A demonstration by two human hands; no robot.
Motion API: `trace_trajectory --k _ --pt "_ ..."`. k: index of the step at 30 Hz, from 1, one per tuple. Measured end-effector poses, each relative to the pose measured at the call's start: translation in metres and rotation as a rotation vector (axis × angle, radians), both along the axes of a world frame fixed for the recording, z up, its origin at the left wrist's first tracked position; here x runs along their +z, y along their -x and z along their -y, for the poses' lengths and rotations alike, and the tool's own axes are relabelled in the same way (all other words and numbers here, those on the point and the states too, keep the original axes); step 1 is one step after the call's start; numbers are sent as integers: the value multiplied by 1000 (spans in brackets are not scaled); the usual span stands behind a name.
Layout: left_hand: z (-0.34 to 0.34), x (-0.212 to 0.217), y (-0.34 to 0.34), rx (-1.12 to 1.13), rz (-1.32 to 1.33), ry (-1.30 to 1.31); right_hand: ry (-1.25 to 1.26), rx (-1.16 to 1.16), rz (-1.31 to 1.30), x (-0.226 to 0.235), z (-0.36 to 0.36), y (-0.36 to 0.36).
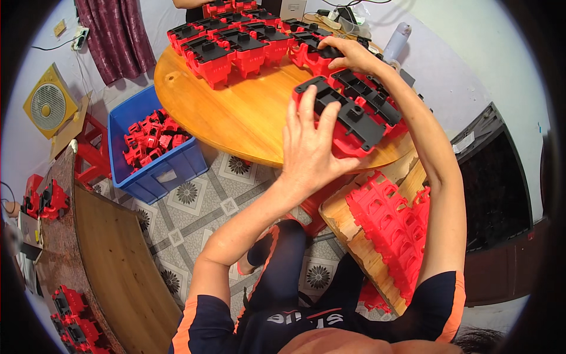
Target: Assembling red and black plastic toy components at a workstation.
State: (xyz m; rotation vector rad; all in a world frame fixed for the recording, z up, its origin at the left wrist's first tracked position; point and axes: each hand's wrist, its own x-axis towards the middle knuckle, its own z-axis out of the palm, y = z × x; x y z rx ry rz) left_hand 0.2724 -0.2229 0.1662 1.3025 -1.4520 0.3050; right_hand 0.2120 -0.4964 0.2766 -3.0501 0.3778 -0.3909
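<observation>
My left hand (309, 144) grips the near edge of a red plastic toy vehicle body with a black base plate (348, 118) facing up, fingers on top and thumb along its near side. My right hand (356, 58) reaches farther back, with its fingers and thumb closed around another red-and-black toy vehicle body (312, 47); its fingertips partly cover that black plate. More bodies with black plates (368, 97) lie right beside the left hand's piece. Several similar bodies (239, 44) stand in rows at the far side of the round wooden table (236, 118).
A blue crate (159, 183) of small red parts stands on the floor at left. Red bodies without black plates (389, 227) are stacked on a wooden board (342, 227) at right. Another person's arm (191, 3) shows at the far edge. A bottle (398, 41) stands at back right.
</observation>
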Motion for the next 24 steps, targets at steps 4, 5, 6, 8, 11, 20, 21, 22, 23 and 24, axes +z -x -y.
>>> trace_trajectory --k 4,5,6,8,11,20,21,22,23,24 --pt "7 2 -32 85 31 -27 27 8 -9 1 17 12" --pt "10 2 -46 106 36 -20 -8 52 1 8 20 15" --pt "13 0 -62 130 35 -19 -86 8 57 14 11 17" --pt "20 -5 -90 162 23 -57 -200 -112 149 32 -17 34" --pt "34 -1 -106 180 -32 -113 -136 -310 212 37 -40 96" --pt "27 7 67 -60 493 98 -467 -859 1009 -49 -26 206" --pt "36 6 75 -47 511 91 -777 -765 1264 -59 -24 199" --pt "45 5 78 -34 530 87 -776 -754 1268 -68 -13 194" --pt "58 0 77 41 579 83 -701 -774 1335 -76 2 190" --pt "67 -5 71 125 629 71 -637 -788 1396 -82 10 181"
